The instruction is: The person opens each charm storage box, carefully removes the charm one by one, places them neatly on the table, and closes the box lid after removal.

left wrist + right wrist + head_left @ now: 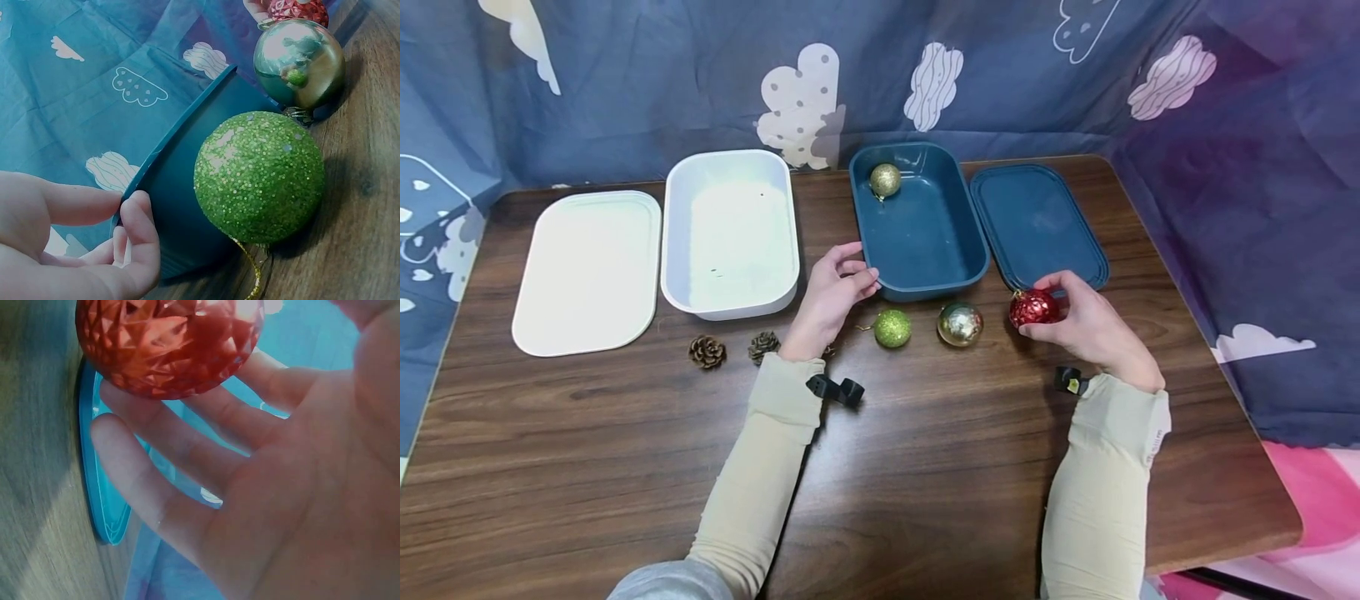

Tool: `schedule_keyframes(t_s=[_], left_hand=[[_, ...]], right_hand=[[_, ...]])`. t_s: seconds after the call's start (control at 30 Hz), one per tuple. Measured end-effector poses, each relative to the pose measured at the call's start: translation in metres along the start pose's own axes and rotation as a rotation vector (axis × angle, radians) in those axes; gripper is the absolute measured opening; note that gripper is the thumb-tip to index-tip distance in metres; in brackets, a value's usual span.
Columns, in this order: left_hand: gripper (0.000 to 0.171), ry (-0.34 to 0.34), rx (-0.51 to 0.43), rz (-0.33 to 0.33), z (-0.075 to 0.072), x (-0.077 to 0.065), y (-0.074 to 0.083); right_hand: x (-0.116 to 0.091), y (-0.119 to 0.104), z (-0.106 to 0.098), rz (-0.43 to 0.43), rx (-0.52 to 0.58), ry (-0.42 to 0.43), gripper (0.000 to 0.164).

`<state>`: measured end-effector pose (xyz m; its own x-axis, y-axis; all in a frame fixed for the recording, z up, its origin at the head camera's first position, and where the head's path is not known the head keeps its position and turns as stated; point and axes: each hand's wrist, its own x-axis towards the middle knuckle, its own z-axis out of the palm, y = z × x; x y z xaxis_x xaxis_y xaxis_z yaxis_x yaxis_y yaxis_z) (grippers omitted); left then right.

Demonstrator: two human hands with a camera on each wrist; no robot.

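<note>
The right hand (1090, 333) holds the red ball (1033, 308) in its grip, which is closed only so far as the width of this ball permits: the thumb is on its near side and fingers are on its far side. As the right wrist view shows, the red ball lies toward the ends of the fingers, apart from the palm. In the head view it is to the left of the hand, just beside the near edge of the blue lid (1037, 225). Whether it also touches the worktop (925, 467), I cannot tell.

The left hand (835, 292) has a narrow grip; its thumb and fingers pinch the rim of the blue box (925, 290) at the near left corner. Near this hand, in front of the box, lies the green ball (892, 329) with a gold string. The shiny gold ball (960, 324) rests between the green ball and the red ball. Inside the blue box, toward its far left corner, there is a small gold ball (885, 180).

Further left stands the white box (733, 233), and beside it lies the white lid (587, 271). Pine cones (707, 352) lie in front of the white box.
</note>
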<state>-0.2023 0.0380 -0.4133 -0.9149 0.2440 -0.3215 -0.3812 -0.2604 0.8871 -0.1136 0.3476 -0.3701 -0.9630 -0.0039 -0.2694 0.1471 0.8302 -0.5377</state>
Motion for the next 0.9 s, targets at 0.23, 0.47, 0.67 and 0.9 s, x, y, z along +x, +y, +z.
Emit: schedule_keyframes(t_s=[0.23, 0.47, 0.67, 0.9], left_hand=[[0.056, -0.001, -0.010, 0.003, -0.001, 0.000, 0.000], [0.056, -0.004, -0.006, 0.005, 0.000, 0.000, 0.000], [0.056, -0.002, 0.009, 0.003, 0.001, -0.001, 0.001], [0.056, 0.002, 0.015, -0.001, 0.000, -0.001, 0.000]], right_hand=[[0.000, 0.001, 0.003, -0.017, 0.000, -0.010, 0.060], [0.001, 0.003, 0.006, -0.046, -0.015, 0.011, 0.057], [0.003, 0.001, 0.007, -0.058, -0.009, -0.013, 0.056], [0.004, -0.002, 0.011, -0.034, -0.032, -0.021, 0.057]])
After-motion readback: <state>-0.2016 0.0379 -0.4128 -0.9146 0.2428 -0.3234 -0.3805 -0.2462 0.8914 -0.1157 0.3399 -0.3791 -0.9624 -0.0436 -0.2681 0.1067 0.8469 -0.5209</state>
